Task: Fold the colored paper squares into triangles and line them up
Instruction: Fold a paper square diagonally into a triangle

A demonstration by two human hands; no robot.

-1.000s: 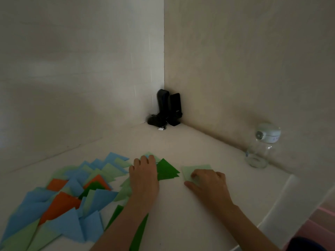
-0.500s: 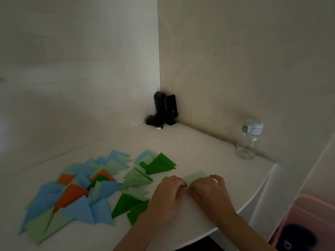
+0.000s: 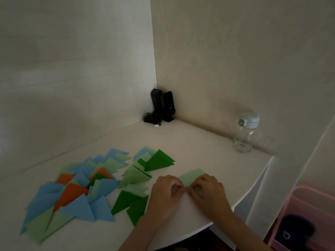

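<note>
**Both hands pinching a light green paper at the table's front edge**

Left hand (image 3: pixel 165 193) and right hand (image 3: pixel 208 190) side by side, knuckles up, fingertips meeting over the near edge of a light green paper (image 3: pixel 192 175). Fingers of both curled and clamped on that paper, thumbs tucked under and out of sight. Paper flat on the white table (image 3: pixel 195 142), far part poking out beyond the knuckles, just right of the folded pieces; whether folded over yet, cannot tell.

Left of the hands, a spread of folded triangles (image 3: pixel 81 192): blue, light green, orange and dark green, overlapping loosely rather than in a neat row. Two dark green triangles (image 3: pixel 130 203) just beside the left wrist, touching each other. Another dark green pair (image 3: pixel 159 160) further back, with light green triangles (image 3: pixel 135 175) between them and the hands.

Black speakers (image 3: pixel 163 107) upright in the wall corner. Clear bottle (image 3: pixel 244 134) with a white lid near the right wall, well apart from the papers. Pink bin (image 3: pixel 290 211) below the table's right edge.
</note>
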